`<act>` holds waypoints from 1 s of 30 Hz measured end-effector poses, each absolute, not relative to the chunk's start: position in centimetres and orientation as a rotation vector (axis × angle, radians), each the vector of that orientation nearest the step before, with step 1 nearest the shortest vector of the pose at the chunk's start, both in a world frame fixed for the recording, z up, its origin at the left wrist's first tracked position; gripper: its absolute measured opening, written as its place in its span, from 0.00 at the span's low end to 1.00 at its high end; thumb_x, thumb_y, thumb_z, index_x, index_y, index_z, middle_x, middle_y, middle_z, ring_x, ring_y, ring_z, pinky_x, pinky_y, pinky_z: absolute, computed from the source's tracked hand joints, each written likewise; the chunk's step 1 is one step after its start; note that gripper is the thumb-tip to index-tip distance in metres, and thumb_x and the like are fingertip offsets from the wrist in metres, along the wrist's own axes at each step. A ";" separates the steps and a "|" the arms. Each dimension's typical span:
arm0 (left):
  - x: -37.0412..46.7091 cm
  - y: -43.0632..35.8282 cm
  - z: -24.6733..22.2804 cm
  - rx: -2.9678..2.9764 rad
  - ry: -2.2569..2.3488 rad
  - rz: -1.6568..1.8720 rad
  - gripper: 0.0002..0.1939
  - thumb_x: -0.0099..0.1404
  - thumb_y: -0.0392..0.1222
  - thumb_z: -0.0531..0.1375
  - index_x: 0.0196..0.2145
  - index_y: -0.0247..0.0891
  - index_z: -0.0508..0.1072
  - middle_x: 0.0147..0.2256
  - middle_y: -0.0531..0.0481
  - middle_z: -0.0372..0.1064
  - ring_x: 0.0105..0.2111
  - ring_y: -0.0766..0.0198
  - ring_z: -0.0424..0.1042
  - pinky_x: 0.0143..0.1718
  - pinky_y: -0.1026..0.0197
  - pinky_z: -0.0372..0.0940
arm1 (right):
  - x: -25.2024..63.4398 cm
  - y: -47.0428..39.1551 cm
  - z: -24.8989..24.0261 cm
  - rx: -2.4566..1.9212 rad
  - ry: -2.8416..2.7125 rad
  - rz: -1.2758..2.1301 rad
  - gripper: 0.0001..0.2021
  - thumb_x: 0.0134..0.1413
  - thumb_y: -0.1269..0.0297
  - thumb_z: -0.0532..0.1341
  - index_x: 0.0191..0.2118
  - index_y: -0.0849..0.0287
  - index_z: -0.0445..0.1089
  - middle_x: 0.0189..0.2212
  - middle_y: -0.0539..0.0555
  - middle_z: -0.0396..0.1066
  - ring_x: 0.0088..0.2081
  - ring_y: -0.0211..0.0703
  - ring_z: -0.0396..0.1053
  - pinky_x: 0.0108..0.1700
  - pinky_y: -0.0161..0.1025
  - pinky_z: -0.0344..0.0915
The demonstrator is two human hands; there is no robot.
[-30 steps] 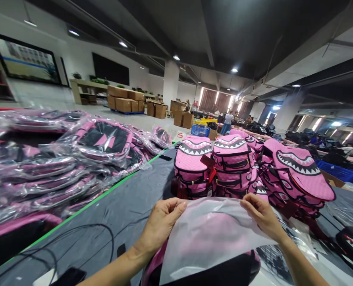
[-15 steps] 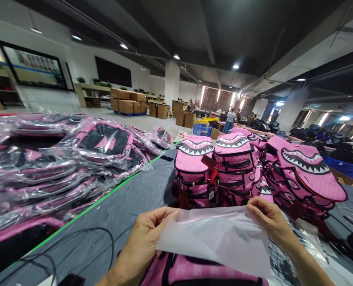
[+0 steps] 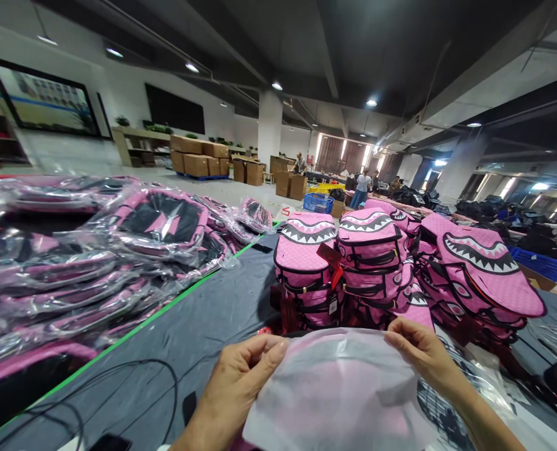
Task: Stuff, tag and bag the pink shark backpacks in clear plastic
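Note:
Between my two hands stretches a white translucent sheet (image 3: 339, 388), thin like tissue paper or soft plastic; which of these I cannot tell. My left hand (image 3: 240, 382) pinches its upper left corner, and my right hand (image 3: 419, 351) pinches the upper right. Pink shows faintly through the sheet, from a pink bag mostly hidden beneath it. Just beyond my hands stand stacked pink backpacks (image 3: 305, 247) with shark-mouth prints. A red tag (image 3: 329, 255) hangs among them.
Plastic-wrapped pink bags (image 3: 160, 219) are piled on the left, past a green edge strip (image 3: 165, 308). Black cables (image 3: 132, 363) cross the grey table (image 3: 212, 313). Cardboard boxes (image 3: 198, 164), a blue crate (image 3: 318, 203) and a few people (image 3: 363, 185) are farther back.
The sheet has come down and spread over the pink bag, hiding the part that showed below it. Both hands still pinch its corners.

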State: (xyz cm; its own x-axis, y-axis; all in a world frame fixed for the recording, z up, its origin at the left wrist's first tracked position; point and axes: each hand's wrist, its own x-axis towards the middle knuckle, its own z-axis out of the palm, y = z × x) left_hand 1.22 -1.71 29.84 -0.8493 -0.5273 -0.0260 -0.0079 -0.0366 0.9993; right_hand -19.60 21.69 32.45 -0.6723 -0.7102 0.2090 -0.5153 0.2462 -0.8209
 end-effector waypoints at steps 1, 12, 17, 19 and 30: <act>1.2 -1.7 29.9 0.549 -1.963 -1.884 0.35 0.50 0.74 0.62 0.26 0.33 0.78 0.23 0.51 0.65 0.24 0.68 0.59 0.24 0.67 0.55 | -19.4 21.7 31.9 -1.177 2.330 -1.381 0.27 0.54 0.36 0.61 0.28 0.59 0.68 0.21 0.45 0.56 0.23 0.34 0.52 0.23 0.32 0.51; 1.7 -2.5 29.1 0.290 -2.524 -1.122 0.20 0.72 0.55 0.51 0.36 0.40 0.77 0.30 0.52 0.71 0.29 0.64 0.69 0.32 0.64 0.63 | -16.9 21.9 29.2 -2.218 2.786 -1.339 0.09 0.62 0.68 0.63 0.48 0.53 0.73 0.40 0.55 0.73 0.38 0.42 0.74 0.39 0.36 0.73; 2.5 -1.7 26.9 -0.130 -2.096 -0.507 0.19 0.73 0.36 0.54 0.59 0.45 0.69 0.45 0.45 0.73 0.48 0.61 0.72 0.52 0.61 0.68 | -16.2 22.6 29.0 -2.500 2.358 -1.345 0.16 0.66 0.76 0.56 0.54 0.56 0.71 0.37 0.56 0.75 0.38 0.41 0.75 0.39 0.34 0.75; 2.9 -1.3 26.6 -0.337 -2.071 -0.510 0.18 0.74 0.33 0.50 0.58 0.41 0.69 0.42 0.44 0.74 0.45 0.62 0.73 0.49 0.63 0.69 | -15.8 23.0 29.1 -2.472 2.312 -1.343 0.15 0.67 0.74 0.55 0.54 0.56 0.71 0.37 0.57 0.75 0.38 0.43 0.76 0.38 0.35 0.75; 9.4 -0.2 32.4 -0.320 -2.563 -1.345 0.16 0.69 0.57 0.58 0.48 0.47 0.72 0.41 0.53 0.74 0.37 0.65 0.73 0.40 0.69 0.69 | -10.6 26.5 31.2 -2.398 1.968 -1.222 0.21 0.72 0.51 0.49 0.62 0.56 0.62 0.35 0.57 0.76 0.37 0.47 0.76 0.40 0.41 0.73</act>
